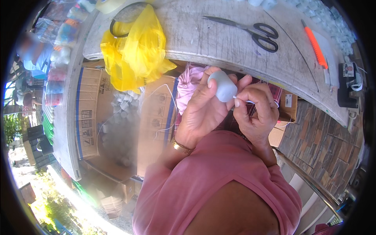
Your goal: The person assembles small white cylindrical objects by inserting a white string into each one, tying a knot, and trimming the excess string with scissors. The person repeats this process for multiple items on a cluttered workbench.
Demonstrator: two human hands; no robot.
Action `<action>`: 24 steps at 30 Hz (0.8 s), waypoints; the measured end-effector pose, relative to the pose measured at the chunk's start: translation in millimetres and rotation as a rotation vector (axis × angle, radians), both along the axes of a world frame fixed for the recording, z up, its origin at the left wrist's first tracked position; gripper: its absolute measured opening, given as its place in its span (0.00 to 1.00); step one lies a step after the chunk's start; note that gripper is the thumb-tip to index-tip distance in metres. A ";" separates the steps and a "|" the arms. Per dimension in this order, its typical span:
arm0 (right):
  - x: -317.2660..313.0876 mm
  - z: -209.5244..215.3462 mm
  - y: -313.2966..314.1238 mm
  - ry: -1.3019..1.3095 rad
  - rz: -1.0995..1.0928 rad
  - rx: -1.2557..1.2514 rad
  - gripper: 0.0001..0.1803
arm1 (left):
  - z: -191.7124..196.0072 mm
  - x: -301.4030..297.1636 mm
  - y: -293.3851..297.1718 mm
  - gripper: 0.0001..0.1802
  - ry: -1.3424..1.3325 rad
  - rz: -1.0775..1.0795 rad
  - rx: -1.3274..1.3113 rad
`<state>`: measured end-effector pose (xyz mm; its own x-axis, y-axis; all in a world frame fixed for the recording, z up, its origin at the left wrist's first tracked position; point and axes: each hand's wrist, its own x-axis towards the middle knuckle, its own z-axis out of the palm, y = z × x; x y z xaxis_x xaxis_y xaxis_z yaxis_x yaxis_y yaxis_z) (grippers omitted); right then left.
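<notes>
Over my lap, my left hand [203,111] holds a short, pale cylinder that looks like a candle [223,87], tilted, with fingers and thumb around it. Just right of it, my right hand [257,105] has thumb and forefinger pinched at the cylinder's lower end. A thin white string [250,102] shows between those fingers and runs along the hand. My fingers partly hide where the string meets the cylinder. Both hands are just off the near edge of the grey table [188,43].
Black-handled scissors [250,31] and an orange cutter [314,45] lie on the table. A yellow plastic bag [137,51] hangs over its edge. Below left, an open cardboard box [88,117] holds many small white cylinders [123,103]. More pale pieces [333,19] sit far right.
</notes>
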<state>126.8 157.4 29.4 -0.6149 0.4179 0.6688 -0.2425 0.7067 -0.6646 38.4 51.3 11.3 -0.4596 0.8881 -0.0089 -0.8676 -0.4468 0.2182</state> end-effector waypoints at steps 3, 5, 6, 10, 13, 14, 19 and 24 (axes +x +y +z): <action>-4.8 -0.7 3.6 0.039 0.006 0.059 0.08 | 0.6 3.7 2.5 0.15 -0.001 0.024 -0.036; -5.6 -1.1 3.8 0.028 0.000 0.058 0.08 | 1.7 5.1 3.7 0.15 0.010 0.041 -0.055; -5.7 -1.1 4.1 0.023 -0.004 0.058 0.08 | 1.8 5.6 4.1 0.15 0.020 0.050 -0.062; -5.8 -1.0 4.6 0.005 -0.022 0.058 0.09 | 2.5 4.9 5.5 0.15 0.074 0.076 -0.064; -6.2 -1.9 4.3 0.005 -0.040 0.048 0.09 | 1.7 4.1 7.3 0.17 0.128 0.093 -0.021; -6.4 -2.4 4.3 0.007 -0.046 0.043 0.10 | 1.3 4.4 7.9 0.18 0.134 0.103 -0.013; -7.3 -5.9 4.2 0.016 -0.064 0.047 0.10 | -0.4 6.2 9.4 0.20 0.158 0.149 0.010; -4.5 -4.5 -2.1 -0.054 -0.107 -0.018 0.11 | -2.5 8.2 10.5 0.21 0.192 0.185 -0.025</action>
<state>122.3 155.3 24.9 -0.6010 0.4947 0.6277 -0.1301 0.7143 -0.6876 46.5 61.8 8.7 -0.6096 0.7893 0.0738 -0.7131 -0.5867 0.3839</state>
